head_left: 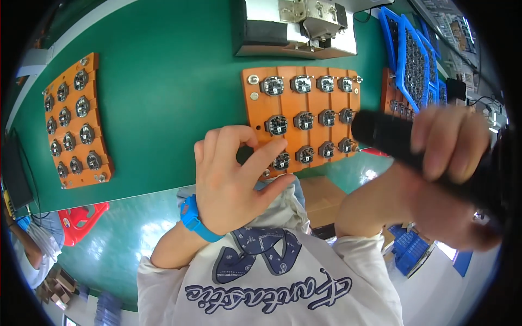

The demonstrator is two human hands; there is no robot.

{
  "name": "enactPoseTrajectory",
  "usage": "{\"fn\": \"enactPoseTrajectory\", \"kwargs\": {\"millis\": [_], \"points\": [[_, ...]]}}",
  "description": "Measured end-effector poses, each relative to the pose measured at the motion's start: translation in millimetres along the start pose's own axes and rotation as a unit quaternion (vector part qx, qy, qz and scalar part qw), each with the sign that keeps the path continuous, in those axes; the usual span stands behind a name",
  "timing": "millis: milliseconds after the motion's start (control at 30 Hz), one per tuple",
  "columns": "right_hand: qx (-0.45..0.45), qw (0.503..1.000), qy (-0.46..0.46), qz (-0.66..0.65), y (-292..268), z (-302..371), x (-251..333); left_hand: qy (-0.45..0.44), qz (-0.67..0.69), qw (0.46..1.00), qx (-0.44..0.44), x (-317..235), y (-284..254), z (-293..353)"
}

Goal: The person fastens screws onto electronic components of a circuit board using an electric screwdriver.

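An orange fixture plate (291, 103) lies on the green table in front of me. It carries rows of small round dark metal-and-black parts (277, 125). My left hand (231, 174), with a blue wristband (196, 220), is at the plate's lower left corner. Its fingers are bent and spread, the index fingertip close to a part in the front row; whether it touches is unclear. My right hand (454, 146) is raised at the right, wrapped round a black elongated tool (389, 133). The tool is blurred, so its exact kind does not show. Its blunt end reaches the plate's right edge.
Another orange plate (76, 127) with similar parts lies at the table's left. A metal device on a white-and-black box (293, 30) stands behind the near plate. Blue trays (410, 60) full of small parts are at the far right. A red stool (81, 223) stands beyond the table's front edge.
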State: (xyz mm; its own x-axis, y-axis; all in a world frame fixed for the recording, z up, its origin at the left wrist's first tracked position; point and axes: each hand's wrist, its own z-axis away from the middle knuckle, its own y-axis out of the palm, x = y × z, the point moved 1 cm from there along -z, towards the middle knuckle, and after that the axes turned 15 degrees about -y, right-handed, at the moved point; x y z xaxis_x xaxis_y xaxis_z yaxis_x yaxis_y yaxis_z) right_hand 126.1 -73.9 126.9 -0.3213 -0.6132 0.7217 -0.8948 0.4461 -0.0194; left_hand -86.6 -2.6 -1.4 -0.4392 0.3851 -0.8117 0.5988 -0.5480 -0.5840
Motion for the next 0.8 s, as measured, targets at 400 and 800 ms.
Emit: {"fn": "enactPoseTrajectory", "kwargs": {"millis": [400,800], "points": [[0.037,0.998,-0.005,-0.048,-3.9,66.7,-2.4,0.043,-0.024,0.998,-0.033,-12.5,29.9,-4.8],[0.064,0.992,0.016,-0.103,-5.0,66.0,-7.7,0.044,-0.018,0.998,-0.029,-12.1,29.5,-6.2]]}}
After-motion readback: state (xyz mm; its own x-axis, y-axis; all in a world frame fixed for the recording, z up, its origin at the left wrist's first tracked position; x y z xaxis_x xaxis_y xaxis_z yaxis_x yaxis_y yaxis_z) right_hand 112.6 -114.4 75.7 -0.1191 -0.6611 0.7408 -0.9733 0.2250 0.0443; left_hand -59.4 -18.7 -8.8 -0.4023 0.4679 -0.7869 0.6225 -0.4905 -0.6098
